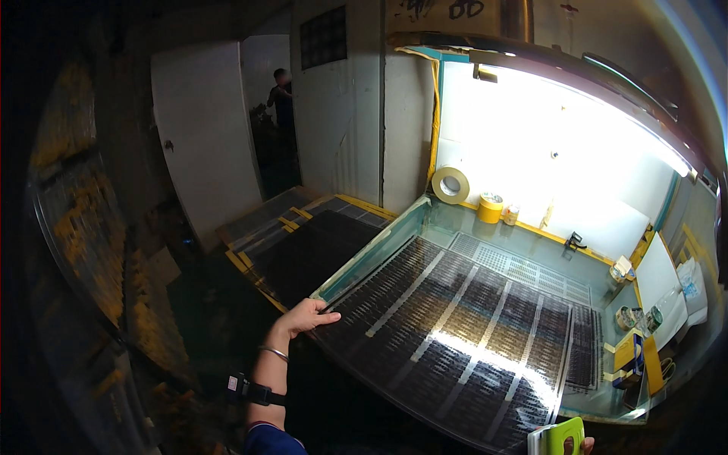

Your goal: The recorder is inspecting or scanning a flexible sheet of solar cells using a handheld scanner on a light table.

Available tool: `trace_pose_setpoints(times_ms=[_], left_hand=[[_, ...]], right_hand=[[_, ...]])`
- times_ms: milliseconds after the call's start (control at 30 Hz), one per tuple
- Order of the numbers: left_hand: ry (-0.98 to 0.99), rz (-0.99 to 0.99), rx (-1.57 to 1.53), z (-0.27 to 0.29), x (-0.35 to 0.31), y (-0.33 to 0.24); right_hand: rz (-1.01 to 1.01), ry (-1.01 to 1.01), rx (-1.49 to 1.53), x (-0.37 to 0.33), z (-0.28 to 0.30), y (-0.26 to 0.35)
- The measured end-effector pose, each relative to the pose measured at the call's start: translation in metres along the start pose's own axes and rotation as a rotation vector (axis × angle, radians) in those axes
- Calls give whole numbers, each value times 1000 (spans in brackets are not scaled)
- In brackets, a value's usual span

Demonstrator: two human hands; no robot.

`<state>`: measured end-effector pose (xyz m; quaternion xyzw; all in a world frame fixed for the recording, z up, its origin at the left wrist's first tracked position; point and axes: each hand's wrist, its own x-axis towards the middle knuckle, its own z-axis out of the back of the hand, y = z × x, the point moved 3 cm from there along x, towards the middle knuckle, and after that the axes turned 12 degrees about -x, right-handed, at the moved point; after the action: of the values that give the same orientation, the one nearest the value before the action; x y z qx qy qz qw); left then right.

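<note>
A large, glossy dark film sheet [455,326], printed with dense rows and split by pale strips, lies tilted over the glass-topped table [447,216]. Its near edge hangs past the table's front. At the sheet's left corner, my left hand [303,317] is closed, its thumb along the top side. Low in the picture, by the near right corner, my right hand [588,445] shows only fingertips, closed round a lime-green and white object [560,437] whose kind I cannot make out. Bright glare crosses the middle of the sheet. A paler gridded sheet [523,265] lies behind it.
Tape rolls [491,207] line the table's back below a bright lamp [591,98]. To the right are a yellow box [628,349], scissors [667,368] and a white board [654,284]. Yellow-taped dark panels [318,250] lie left. A person [283,106] stands in the doorway.
</note>
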<state>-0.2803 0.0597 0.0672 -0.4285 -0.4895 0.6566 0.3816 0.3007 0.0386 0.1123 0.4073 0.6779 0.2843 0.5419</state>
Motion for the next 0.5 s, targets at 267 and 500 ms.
trace_pose_setpoints(times_ms=[267, 500], left_hand=[[-23, 39, 17, -4, -5, -6], [-61, 26, 0, -9, -11, -13]], right_hand=[[-1, -11, -2, -2, 0, 1], [1, -25, -6, -2, -1, 3]])
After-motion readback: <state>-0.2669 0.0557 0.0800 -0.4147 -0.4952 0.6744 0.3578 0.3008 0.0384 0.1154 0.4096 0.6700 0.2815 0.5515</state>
